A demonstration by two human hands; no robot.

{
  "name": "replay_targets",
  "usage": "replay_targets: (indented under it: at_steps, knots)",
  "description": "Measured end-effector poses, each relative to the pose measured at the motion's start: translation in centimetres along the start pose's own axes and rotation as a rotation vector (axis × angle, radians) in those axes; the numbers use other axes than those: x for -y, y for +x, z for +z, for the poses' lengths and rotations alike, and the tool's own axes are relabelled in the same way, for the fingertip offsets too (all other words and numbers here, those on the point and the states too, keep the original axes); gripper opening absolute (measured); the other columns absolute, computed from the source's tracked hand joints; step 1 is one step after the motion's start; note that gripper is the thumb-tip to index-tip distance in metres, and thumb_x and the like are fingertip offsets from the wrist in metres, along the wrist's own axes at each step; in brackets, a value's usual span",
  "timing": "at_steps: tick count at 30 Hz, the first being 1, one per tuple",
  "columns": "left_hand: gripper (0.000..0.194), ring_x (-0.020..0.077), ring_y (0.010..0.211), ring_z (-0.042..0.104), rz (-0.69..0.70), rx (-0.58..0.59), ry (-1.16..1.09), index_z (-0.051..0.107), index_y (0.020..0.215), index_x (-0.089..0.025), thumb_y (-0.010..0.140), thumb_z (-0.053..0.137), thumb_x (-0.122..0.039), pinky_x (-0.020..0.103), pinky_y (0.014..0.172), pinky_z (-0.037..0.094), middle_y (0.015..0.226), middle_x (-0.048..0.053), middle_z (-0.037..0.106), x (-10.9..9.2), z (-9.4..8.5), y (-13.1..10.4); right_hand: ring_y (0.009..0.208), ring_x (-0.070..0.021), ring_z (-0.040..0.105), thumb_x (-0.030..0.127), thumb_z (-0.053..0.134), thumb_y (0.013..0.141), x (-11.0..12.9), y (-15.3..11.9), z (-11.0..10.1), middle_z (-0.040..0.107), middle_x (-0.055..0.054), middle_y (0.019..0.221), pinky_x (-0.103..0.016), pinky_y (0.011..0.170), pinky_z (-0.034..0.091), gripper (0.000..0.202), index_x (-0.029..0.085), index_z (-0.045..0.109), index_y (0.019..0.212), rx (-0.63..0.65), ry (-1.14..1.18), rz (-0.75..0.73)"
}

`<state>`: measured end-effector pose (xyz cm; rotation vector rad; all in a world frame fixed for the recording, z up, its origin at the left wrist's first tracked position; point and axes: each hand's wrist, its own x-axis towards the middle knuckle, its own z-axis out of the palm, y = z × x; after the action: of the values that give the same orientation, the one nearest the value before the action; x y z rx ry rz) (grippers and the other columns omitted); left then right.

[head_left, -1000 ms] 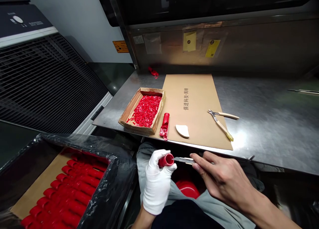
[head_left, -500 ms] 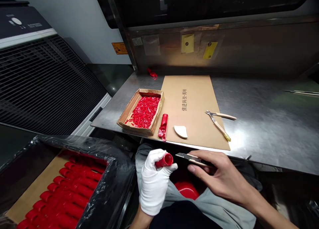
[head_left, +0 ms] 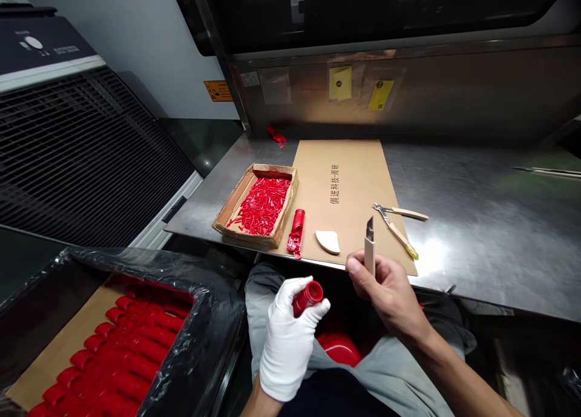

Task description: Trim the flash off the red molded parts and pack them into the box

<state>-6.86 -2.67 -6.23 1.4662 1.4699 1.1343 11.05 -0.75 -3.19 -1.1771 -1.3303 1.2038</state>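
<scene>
My left hand [head_left: 288, 338], in a white glove, is closed around a red tube [head_left: 308, 296] whose round open end faces up. My bare right hand [head_left: 390, 287] grips a utility knife [head_left: 370, 253] upright, its blade pointing up and away from the tube. Beyond my hands, on a cardboard sheet [head_left: 354, 217], lie another red tubular part [head_left: 296, 232], a white fan-shaped piece [head_left: 328, 242] and pliers with pale handles [head_left: 399, 226]. A cardboard tray [head_left: 220, 222] left of the sheet holds many small red scraps.
At the lower left, a box lined with black plastic [head_left: 209, 320] holds several red tubular parts [head_left: 136, 344]. A red scrap [head_left: 276, 135] lies at the back of the metal table [head_left: 454, 223]. A thin metal tool [head_left: 544, 172] rests at the far right.
My right hand has turned the knife from pointing left to pointing up and raised it. My left hand has shifted slightly right with the red tube.
</scene>
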Motion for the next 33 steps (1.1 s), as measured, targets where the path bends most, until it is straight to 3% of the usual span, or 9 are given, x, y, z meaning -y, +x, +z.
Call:
replay_targets:
  at_steps: [4,7,9,16,19,23,25,29,33]
  knots:
    - [0.026,0.0163,0.092,0.065,0.008,0.039,-0.048,0.064,0.103,-0.024,0.079,0.073,-0.027,0.028,0.085,0.052,0.100,0.001,0.069,0.3,0.3,0.0,0.056,-0.0095,0.037,0.034,0.066,0.091,0.4,-1.0,0.2,0.049,0.004,0.066,-0.022,0.051,0.030,0.016,0.018,0.065,0.089,0.104,-0.059,0.023]
    - [0.024,0.0163,0.092,0.066,0.036,0.081,-0.113,0.063,0.106,-0.025,0.083,0.069,-0.026,0.029,0.086,0.053,0.102,0.001,0.069,0.8,0.6,0.0,0.059,-0.0098,0.042,0.025,0.068,0.088,0.6,-1.6,1.2,0.057,0.003,0.074,-0.023,0.056,0.034,0.008,0.020,0.067,0.095,0.182,-0.134,-0.062]
    - [0.023,0.0163,0.093,0.066,0.041,0.083,-0.105,0.063,0.106,-0.025,0.083,0.068,-0.025,0.029,0.086,0.053,0.103,0.001,0.068,0.9,0.8,0.0,0.060,-0.0103,0.043,0.025,0.066,0.090,0.5,-1.7,1.7,0.055,0.002,0.071,-0.024,0.058,0.034,0.008,0.019,0.067,0.086,0.149,-0.143,-0.096]
    - [0.028,0.0179,0.093,0.066,-0.031,0.024,-0.016,0.065,0.103,-0.023,0.078,0.074,-0.030,0.031,0.086,0.053,0.101,0.002,0.069,0.5,0.7,-0.1,0.053,-0.0096,0.032,0.045,0.051,0.099,0.1,-0.8,0.8,0.039,0.004,0.059,-0.023,0.047,0.028,0.037,0.017,0.057,0.075,-0.016,-0.077,0.016]
    - [0.027,0.0184,0.093,0.066,-0.025,0.044,-0.054,0.064,0.105,-0.022,0.080,0.072,-0.030,0.032,0.086,0.053,0.102,0.003,0.070,0.6,0.7,-0.1,0.054,-0.0100,0.035,0.042,0.062,0.093,0.2,-1.2,0.8,0.044,0.004,0.061,-0.023,0.049,0.030,0.027,0.017,0.063,0.082,0.051,-0.110,0.022]
    - [0.026,0.0185,0.091,0.067,-0.019,0.036,-0.063,0.065,0.106,-0.022,0.081,0.069,-0.027,0.032,0.085,0.054,0.102,0.004,0.070,0.8,0.9,0.0,0.060,-0.0120,0.047,0.031,0.063,0.092,0.1,-1.7,1.6,0.057,0.001,0.071,-0.025,0.058,0.037,0.013,0.019,0.066,0.091,0.113,-0.210,-0.116]
    - [0.025,0.0183,0.090,0.067,-0.022,0.021,-0.010,0.065,0.103,-0.022,0.079,0.072,-0.028,0.032,0.084,0.054,0.100,0.003,0.070,0.7,1.0,0.0,0.063,-0.0128,0.049,0.032,0.059,0.095,-0.1,-1.7,1.7,0.058,0.000,0.073,-0.026,0.061,0.039,0.019,0.018,0.065,0.084,0.059,-0.214,-0.130]
    - [0.027,0.0175,0.089,0.066,-0.033,0.013,0.037,0.065,0.102,-0.022,0.078,0.074,-0.032,0.032,0.083,0.053,0.097,0.002,0.070,0.4,0.9,0.0,0.054,-0.0110,0.040,0.040,0.050,0.100,-0.2,-1.1,0.8,0.048,0.002,0.063,-0.024,0.050,0.033,0.033,0.018,0.058,0.077,-0.068,-0.183,-0.046]
    - [0.029,0.0181,0.089,0.067,-0.038,0.009,0.009,0.065,0.103,-0.022,0.078,0.074,-0.032,0.032,0.083,0.053,0.099,0.003,0.071,0.2,0.7,-0.1,0.054,-0.0109,0.041,0.041,0.059,0.096,0.1,-1.1,0.3,0.050,0.003,0.064,-0.023,0.051,0.035,0.027,0.018,0.063,0.082,0.008,-0.184,-0.015]
